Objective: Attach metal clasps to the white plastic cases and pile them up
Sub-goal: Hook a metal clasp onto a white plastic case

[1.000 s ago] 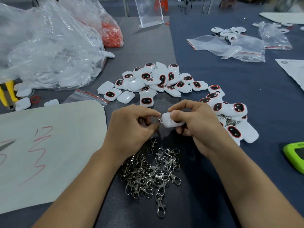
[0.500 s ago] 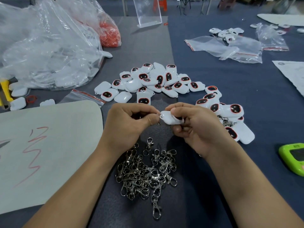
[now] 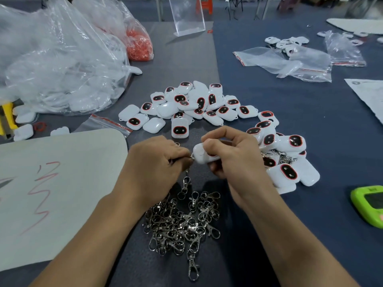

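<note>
Both forearms reach forward. The left hand (image 3: 157,162) pinches a small metal clasp (image 3: 192,157); the right hand (image 3: 232,156) grips a rounded white plastic case (image 3: 201,155).

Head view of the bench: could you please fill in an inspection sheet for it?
Surface: dark blue cloth, grey strip, white sheet with red scribble at left.
Job's things: white case held mid-bench; clasp at its end; loose clasps heaped nearer; far pile of cases; right pile of cases, clasps among them.
Clutter: plastic bags, green device, yellow tool.
Hands: left hand pinches the clasp; right hand grips the white case.
Cables: nothing seen.
Surroundings: clear stand at the far edge.
</note>
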Demonstrator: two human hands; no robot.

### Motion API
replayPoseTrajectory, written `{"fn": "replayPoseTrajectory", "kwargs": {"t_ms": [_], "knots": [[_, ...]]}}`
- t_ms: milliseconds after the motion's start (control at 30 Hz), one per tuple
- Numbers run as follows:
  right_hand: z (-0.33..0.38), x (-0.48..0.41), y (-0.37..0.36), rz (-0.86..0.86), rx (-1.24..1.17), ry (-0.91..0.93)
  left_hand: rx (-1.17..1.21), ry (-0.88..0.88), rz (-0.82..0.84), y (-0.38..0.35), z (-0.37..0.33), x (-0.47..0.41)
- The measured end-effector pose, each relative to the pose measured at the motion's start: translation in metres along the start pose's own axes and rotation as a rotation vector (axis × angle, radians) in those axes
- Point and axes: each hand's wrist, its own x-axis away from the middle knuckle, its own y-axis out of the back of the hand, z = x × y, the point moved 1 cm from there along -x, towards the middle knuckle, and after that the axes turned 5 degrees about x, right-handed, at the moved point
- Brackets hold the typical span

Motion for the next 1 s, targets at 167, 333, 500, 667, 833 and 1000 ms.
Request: {"fn": "replayPoseTrajectory", "kwargs": {"t_ms": [167, 333, 500, 667, 833, 1000], "knots": [[0.002, -0.002, -0.001, 0.024, -0.287, -0.177, 0.566, 0.326, -0.102, -0.007, -0.003, -0.001], [0.001, -0.003, 0.001, 0.04, -0.355, -0.192, 0.879, 0.455, 0.024, -0.015, -0.009, -0.006], [-0.001, -0.001, 0.002, -0.01, -0.28, -0.105, 0.698, 0.427, 0.054, -0.01, -0.005, -0.004], [-0.007, 0.004, -0.004, -0.107, 0.155, 0.211, 0.086, 0.094, 0.112, -0.005, 0.0, 0.002], [-0.003, 0.003, -0.002, -0.123, 0.025, 0.114, -0.125, -0.056, 0.007, -0.007, -0.005, 0.002], [0.0, -0.004, 0.004, -0.073, -0.184, -0.122, 0.566, 0.451, 0.028, -0.02, -0.006, -0.003]]}}
